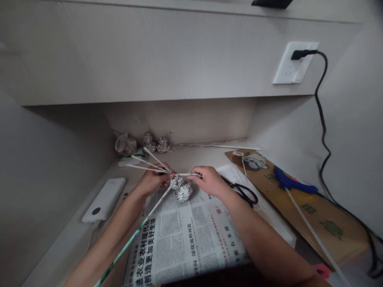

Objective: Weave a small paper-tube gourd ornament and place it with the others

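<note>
A small gourd-shaped weave of rolled newspaper strips (183,191) is held above the spread newspaper (185,235). My left hand (154,179) is closed round its narrow top end, where several paper strips (143,161) fan out to the left. Between the thumb and fingers of my right hand (206,179) is pinched one paper strip (187,174), stretched sideways from the weave. A long strip, white then green (128,241), runs from the weave down toward the lower left.
Two finished-looking woven gourds (163,144) stand at the back beside a plastic bag (125,143). A white power bank (104,200) lies left. Black scissors (245,193), a blue glue gun (291,181) and cardboard (308,215) lie right. A shelf panel (167,56) overhangs the back.
</note>
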A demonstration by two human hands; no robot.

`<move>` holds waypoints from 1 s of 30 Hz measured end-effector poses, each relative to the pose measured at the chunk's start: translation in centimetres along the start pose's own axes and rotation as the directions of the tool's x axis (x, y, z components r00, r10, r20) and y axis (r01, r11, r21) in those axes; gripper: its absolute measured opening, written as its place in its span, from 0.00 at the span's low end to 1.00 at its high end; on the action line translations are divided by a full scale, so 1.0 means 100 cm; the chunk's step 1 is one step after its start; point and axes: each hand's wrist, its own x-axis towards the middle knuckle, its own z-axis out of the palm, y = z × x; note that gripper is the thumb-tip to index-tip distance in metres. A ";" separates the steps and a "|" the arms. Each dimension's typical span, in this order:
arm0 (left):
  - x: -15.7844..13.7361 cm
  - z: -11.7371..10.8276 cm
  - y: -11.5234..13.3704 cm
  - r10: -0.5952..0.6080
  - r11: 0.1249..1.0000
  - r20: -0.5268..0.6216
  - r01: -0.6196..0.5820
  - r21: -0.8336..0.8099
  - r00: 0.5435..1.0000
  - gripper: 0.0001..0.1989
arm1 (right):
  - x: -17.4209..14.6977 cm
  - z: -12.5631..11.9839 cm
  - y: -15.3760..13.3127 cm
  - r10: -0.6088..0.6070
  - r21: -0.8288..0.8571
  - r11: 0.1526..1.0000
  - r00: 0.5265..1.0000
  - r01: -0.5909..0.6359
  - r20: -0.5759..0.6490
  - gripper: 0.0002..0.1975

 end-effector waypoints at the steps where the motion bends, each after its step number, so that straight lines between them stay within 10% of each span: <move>1: 0.000 -0.001 -0.001 0.006 1.000 -0.015 -0.005 0.028 1.000 0.11 | 0.000 -0.002 0.001 -0.002 -0.015 1.000 1.000 0.002 0.014 0.11; 15: 0.000 -0.001 0.001 0.264 0.958 -0.079 -0.251 0.140 0.961 0.08 | 0.005 -0.027 -0.010 -0.019 -0.193 0.978 0.962 0.074 0.273 0.17; 21: 0.003 -0.001 -0.003 0.120 0.992 -0.191 -0.111 0.056 0.974 0.09 | 0.011 -0.031 -0.021 -0.211 -0.515 0.853 0.957 0.082 -0.197 0.12; 26: 0.002 0.000 0.000 0.097 0.995 -0.222 -0.091 0.039 0.970 0.05 | -0.005 0.014 -0.054 -0.434 -0.344 0.843 0.901 0.413 0.019 0.21; 30: 0.003 -0.002 0.000 0.064 0.998 -0.222 -0.067 -0.005 0.973 0.07 | -0.002 0.040 -0.054 -0.396 -0.134 0.915 0.911 0.381 -0.116 0.06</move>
